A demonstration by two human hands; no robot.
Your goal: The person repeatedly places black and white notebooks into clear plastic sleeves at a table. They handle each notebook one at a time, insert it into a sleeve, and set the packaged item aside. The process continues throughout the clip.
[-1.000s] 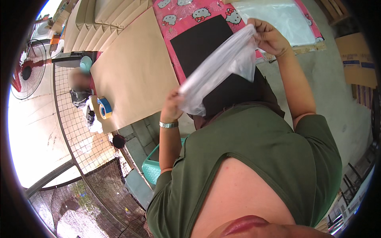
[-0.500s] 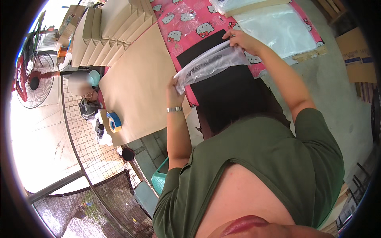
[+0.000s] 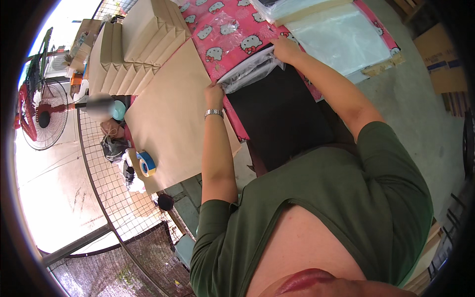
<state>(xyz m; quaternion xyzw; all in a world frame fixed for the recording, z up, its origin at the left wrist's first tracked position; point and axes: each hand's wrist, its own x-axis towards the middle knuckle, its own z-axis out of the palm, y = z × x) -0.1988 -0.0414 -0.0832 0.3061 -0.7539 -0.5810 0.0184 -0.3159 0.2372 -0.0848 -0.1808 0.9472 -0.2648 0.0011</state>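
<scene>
A black rectangular sheet or board (image 3: 284,116) lies in front of me, reaching from the table edge toward my body. Across its far end is a gathered clear plastic bag (image 3: 250,72), bunched into a band. My left hand (image 3: 213,94) is closed on the left end of that bag, at the sheet's far left corner. At the far right corner my right hand (image 3: 286,50) grips the other end. The fingertips of both hands are partly hidden.
Pink patterned cloth (image 3: 222,37) covers the table. A stack of clear plastic bags (image 3: 341,42) lies right; brown paper (image 3: 173,119) is left, with folded brown bundles (image 3: 148,39) behind it and a tape roll (image 3: 146,164) on its edge. A fan (image 3: 47,114) and a person stand far left.
The plastic bag has gone to the far end of the black sheet and bunched up tighter. Both hands have shifted slightly left, still holding its ends. More of the black surface shows.
</scene>
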